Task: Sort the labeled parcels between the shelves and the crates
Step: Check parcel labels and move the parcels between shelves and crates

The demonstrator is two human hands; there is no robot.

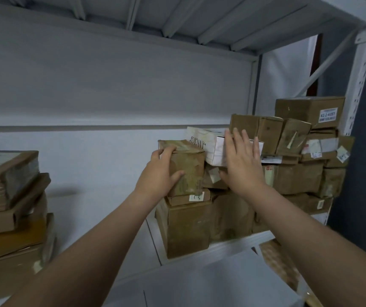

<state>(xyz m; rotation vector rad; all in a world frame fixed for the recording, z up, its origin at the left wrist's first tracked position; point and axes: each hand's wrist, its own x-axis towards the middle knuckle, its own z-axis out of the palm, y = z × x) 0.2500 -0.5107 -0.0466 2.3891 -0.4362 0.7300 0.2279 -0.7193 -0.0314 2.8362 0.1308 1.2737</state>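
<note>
Parcels in brown paper and tape crowd the right end of a white metal shelf [78, 207], and the pile [292, 178] fills the view from about two to four o'clock. At its left edge, near the middle of the view, the left hand [159, 171] grips a brown parcel [188, 167]. Its fingers curl over the parcel's top left corner and its thumb presses the front face. This parcel stands upright on a small flat box [188, 198] that carries a white label, which in turn rests on a larger brown box [188, 229].

At three o'clock from the held parcel, the right hand [241, 160] is raised with its fingers straight and spread, holding nothing. Its palm faces a white box [215, 149] that lies tilted in the pile. Whether the palm touches that box cannot be told.

At the top of the pile, toward two o'clock, sits a labelled carton [308, 110]; its printing is too blurred to read with certainty. At nine o'clock, well apart from the pile, a stack of flat parcels [9, 196] stands at the left end of the shelf. The ribbed underside of an upper shelf [177, 16] spans twelve o'clock.
</note>
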